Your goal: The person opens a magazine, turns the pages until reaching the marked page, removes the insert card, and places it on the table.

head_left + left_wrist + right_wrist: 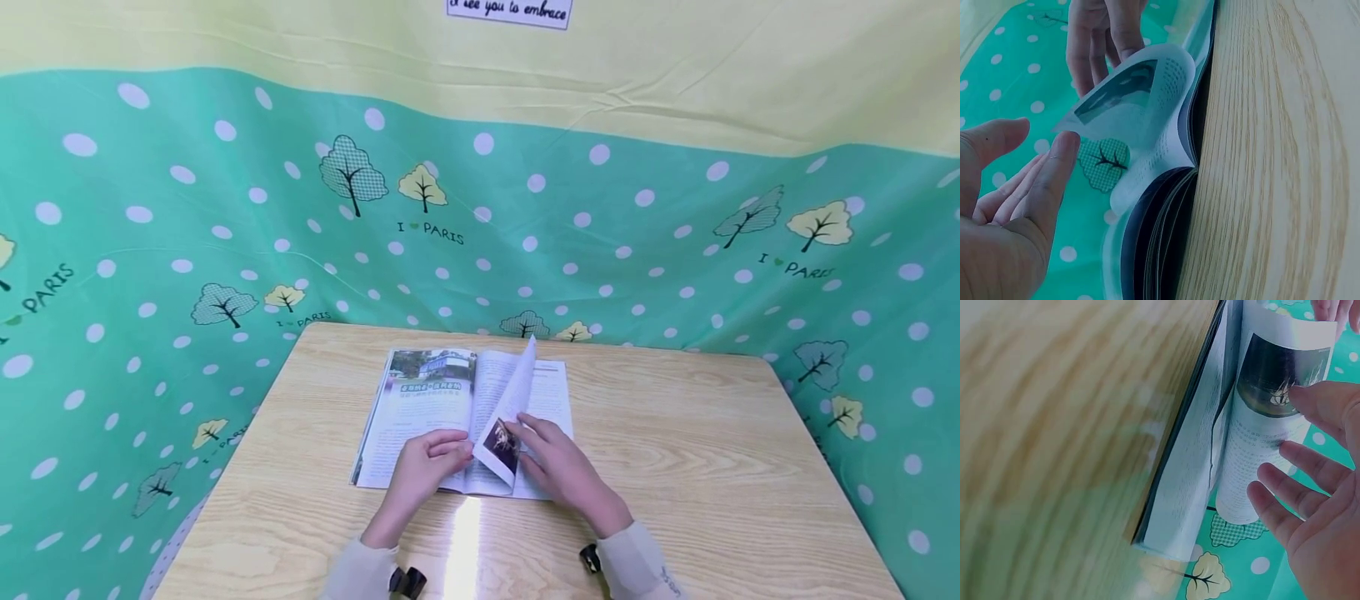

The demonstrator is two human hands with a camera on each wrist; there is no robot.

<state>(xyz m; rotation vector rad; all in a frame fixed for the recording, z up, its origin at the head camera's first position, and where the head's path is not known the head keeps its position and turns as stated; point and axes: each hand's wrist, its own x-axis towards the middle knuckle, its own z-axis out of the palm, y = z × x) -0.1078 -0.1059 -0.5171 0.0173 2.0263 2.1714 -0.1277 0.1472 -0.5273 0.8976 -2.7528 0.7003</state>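
An open magazine (420, 421) lies on the table, its left page showing a photo of a building. One leaf (517, 383) stands lifted and curled over the right half, with a dark picture (1282, 375) near its lower corner. My left hand (427, 467) is at that corner; in the left wrist view its index fingertip meets the leaf's edge while the thumb stands apart. My right hand (558, 462) is on the leaf's right side, thumb over the dark picture and the other fingers spread along the printed face in the right wrist view.
The wooden table (690, 450) extends on both sides of the magazine. A green dotted cloth (562, 217) with printed trees hangs behind and beside it. Dark bands with small devices (408, 582) sit at both sleeves. A bright glare strip crosses the table's front.
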